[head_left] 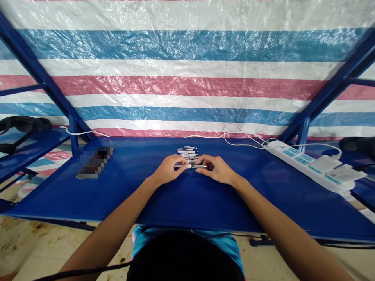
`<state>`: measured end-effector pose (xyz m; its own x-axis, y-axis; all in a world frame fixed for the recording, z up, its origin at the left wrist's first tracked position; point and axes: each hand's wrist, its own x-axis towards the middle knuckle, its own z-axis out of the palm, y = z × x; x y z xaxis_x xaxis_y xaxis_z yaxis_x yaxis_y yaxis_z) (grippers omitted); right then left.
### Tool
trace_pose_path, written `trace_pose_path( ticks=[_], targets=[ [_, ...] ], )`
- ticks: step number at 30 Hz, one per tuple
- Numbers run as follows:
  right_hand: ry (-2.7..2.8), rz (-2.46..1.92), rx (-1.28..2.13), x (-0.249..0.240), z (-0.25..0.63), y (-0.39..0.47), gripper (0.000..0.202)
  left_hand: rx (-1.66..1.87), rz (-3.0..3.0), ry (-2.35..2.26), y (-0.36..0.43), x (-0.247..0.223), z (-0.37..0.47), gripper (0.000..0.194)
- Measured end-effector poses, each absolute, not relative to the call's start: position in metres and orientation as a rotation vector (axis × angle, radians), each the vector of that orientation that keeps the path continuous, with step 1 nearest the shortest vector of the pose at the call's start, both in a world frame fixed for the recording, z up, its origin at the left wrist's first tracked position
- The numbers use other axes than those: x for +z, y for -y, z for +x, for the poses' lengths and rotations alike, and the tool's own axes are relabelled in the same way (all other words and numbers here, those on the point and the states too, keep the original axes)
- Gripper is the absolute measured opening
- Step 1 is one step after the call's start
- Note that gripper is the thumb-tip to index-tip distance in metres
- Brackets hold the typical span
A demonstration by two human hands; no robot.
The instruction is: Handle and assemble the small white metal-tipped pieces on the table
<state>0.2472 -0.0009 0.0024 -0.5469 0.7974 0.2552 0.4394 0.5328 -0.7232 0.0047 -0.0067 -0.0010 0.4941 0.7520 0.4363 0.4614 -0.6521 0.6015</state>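
A blue table (pixel 187 195) stretches across the view. At its middle lies a small pile of grey pen-like parts (pixel 189 152). Just in front of the pile, my left hand (pixel 168 169) and my right hand (pixel 218 169) hold the two ends of one thin grey pen (pixel 191 166) between their fingertips, level and just above the tabletop. Both forearms reach in from the bottom of the view.
A blurred flat object (pixel 94 162) lies at the left of the table. A white power strip (pixel 304 164) with plugged adapters and white cables sits at the right. Blue frame bars rise at both sides; a striped tarp (pixel 187 78) hangs behind.
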Motion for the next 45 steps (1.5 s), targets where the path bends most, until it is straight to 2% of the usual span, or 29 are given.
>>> trace_pose_path(
  ticks=[4, 9, 16, 22, 30, 36, 45],
  targets=[
    [2.184, -1.005, 0.810, 0.0019, 0.2477, 0.0004, 0.034, 0.960, 2.326, -1.029, 0.0062, -0.0018, 0.0048, 0.014],
    [2.208, -0.984, 0.809, 0.0011, 0.2465, -0.0004, 0.046, 0.951, 2.326, -1.011, 0.0054, -0.0029, 0.0050, 0.015],
    [2.192, -0.997, 0.802, 0.0002, 0.2469, -0.0004, 0.035, 0.942, 2.331, -1.033, 0.0053, -0.0027, 0.0047, 0.017],
    [2.215, -0.979, 0.822, 0.0006, 0.2453, 0.0000, 0.045, 0.947, 2.339, -1.014, 0.0047, -0.0032, 0.0039, 0.018],
    [2.188, -1.003, 0.789, 0.0006, 0.2478, -0.0005, 0.031, 0.930, 2.338, -1.046, 0.0049, -0.0019, 0.0039, 0.018],
    [2.229, -0.992, 0.809, 0.0006, 0.2476, -0.0013, 0.045, 0.925, 2.343, -1.032, 0.0043, -0.0025, 0.0036, 0.019],
    [2.200, -1.004, 0.775, 0.0002, 0.2478, -0.0007, 0.029, 0.943, 2.336, -1.022, 0.0050, -0.0010, 0.0038, 0.019]
  ],
)
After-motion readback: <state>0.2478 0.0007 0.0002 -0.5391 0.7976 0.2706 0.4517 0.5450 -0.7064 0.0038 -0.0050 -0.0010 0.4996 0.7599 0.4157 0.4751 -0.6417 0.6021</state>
